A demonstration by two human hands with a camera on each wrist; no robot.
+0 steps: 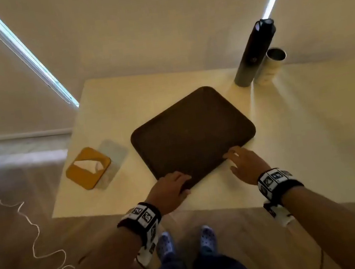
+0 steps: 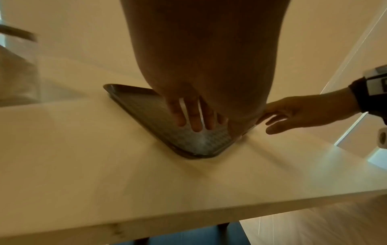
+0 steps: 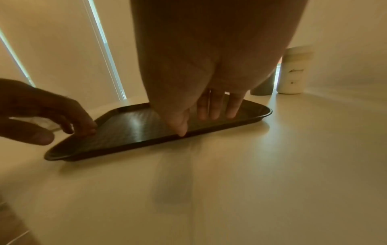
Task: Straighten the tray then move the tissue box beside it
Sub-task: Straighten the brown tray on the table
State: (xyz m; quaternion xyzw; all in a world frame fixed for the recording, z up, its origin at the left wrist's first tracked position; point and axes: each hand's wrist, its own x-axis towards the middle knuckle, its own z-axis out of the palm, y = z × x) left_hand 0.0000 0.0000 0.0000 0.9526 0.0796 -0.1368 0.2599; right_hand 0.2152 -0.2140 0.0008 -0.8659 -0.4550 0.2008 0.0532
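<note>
A dark brown tray (image 1: pixel 192 132) lies askew on the cream table (image 1: pixel 309 126), one corner towards me. My left hand (image 1: pixel 170 188) rests on that near corner, its fingers (image 2: pixel 194 116) lying straight on the tray's textured floor (image 2: pixel 142 106) and the thumb off to the side. My right hand (image 1: pixel 244 164) lies on the near right edge, fingers (image 3: pixel 213 107) flat over the tray (image 3: pixel 130 129) and the thumb tip touching the rim. The tissue box (image 1: pixel 88 168), with a yellow top and white tissue showing, stands apart to the tray's left near the table's edge.
A tall dark bottle (image 1: pixel 254 51) and a white cup (image 1: pixel 271 66) stand at the back right, just beyond the tray's far corner. Bare tabletop stretches to the right. A white cord (image 1: pixel 31 225) trails on the wooden floor at the left.
</note>
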